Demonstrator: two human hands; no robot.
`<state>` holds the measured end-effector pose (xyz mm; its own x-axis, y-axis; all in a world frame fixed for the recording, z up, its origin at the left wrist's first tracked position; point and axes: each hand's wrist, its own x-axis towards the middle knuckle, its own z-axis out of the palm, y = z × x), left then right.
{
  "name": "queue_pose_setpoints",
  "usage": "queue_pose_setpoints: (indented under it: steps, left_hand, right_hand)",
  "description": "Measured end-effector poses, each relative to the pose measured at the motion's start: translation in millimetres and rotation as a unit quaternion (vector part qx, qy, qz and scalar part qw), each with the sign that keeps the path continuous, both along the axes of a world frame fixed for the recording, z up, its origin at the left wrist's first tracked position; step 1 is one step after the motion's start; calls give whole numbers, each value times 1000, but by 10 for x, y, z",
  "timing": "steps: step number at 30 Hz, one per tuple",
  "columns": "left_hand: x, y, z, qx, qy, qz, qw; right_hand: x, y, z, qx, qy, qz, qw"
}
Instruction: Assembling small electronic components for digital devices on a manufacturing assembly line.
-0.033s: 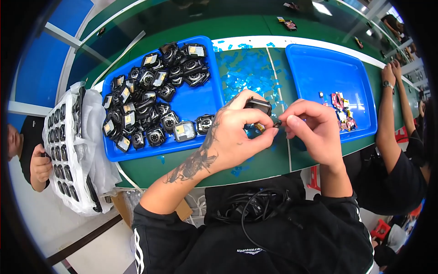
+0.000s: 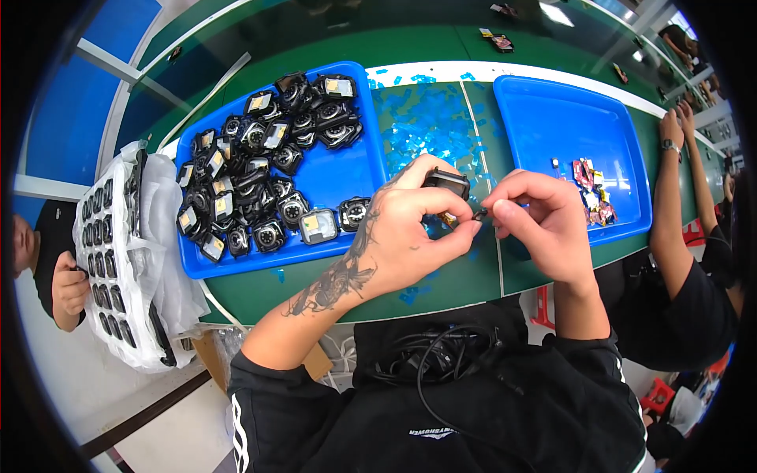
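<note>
My left hand (image 2: 422,236) is closed around a black smartwatch case (image 2: 448,183), held above the green bench. A small gold and dark part (image 2: 448,218) shows between its thumb and fingers. Close beside it, my right hand (image 2: 544,221) pinches with thumb and forefinger at a tiny dark piece (image 2: 480,214); whether that piece is joined to the watch case I cannot make out. To the left, a blue tray (image 2: 377,142) bears many black watch cases (image 2: 252,135) in a heap. On the right, another blue tray (image 2: 544,102) has small red, yellow and white parts (image 2: 585,175) at its near side.
Blue film scraps (image 2: 430,126) lie scattered over the green bench (image 2: 465,293) between the trays. Left of the bench stands a white foam rack (image 2: 118,252) with rows of watch pieces, a person's hand (image 2: 71,288) beside it. Another person's arm (image 2: 670,173) reaches in at right.
</note>
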<state>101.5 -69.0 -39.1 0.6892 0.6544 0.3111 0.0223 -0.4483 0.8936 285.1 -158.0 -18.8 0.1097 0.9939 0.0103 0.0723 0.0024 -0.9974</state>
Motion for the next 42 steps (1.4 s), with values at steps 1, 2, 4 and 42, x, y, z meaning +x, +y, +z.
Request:
queue_pose_setpoints:
  steps: [1, 2, 4, 42]
  left_hand:
    - [-5, -2, 20, 1, 11, -2, 1000]
    - [-9, -3, 30, 1, 22, -5, 1000]
    - [-14, -3, 30, 1, 28, -11, 1000]
    - [61, -45, -25, -282, -153, -14, 947]
  right_hand:
    - [25, 18, 2, -21, 18, 21, 999]
    - [23, 23, 36, -29, -5, 35, 999]
    - [31, 38, 66, -34, -21, 51, 998]
    - [-207, 211, -66, 146, -181, -71, 970]
